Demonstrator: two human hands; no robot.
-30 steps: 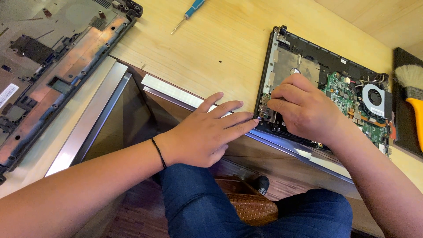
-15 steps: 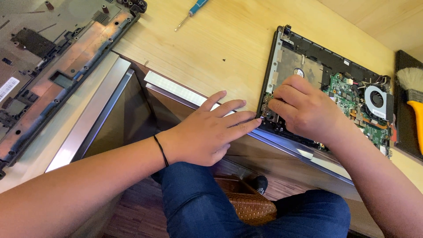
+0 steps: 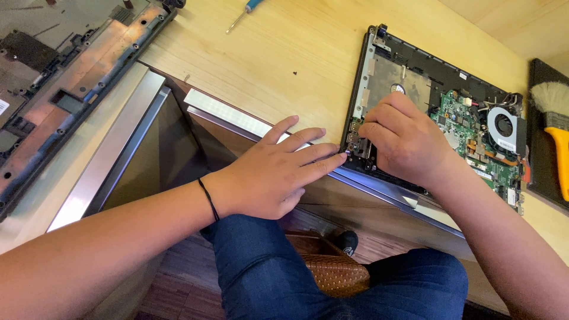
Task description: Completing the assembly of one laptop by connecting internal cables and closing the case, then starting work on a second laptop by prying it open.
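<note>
Wooden tabletop [image 3: 284,53] carries an opened laptop [image 3: 438,112] at right of the frame, its green board [image 3: 474,127] and fan [image 3: 502,125] exposed. Right hand [image 3: 409,139] is curled narrow, fingertips pinching at the laptop's lower-left corner; what it grips is hidden. Left hand [image 3: 272,175] lies flat and spread on the tabletop edge, fingertips touching that corner, with a brush [image 3: 556,130] at far right and a screwdriver [image 3: 243,13] at top.

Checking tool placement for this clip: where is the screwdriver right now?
In the head view the screwdriver lies at the top edge on the wooden desk, between the detached laptop cover and the opened laptop base, beyond both hands.

Bare desk [image 3: 284,53] between screwdriver [image 3: 242,15] and laptop base [image 3: 415,65].
</note>
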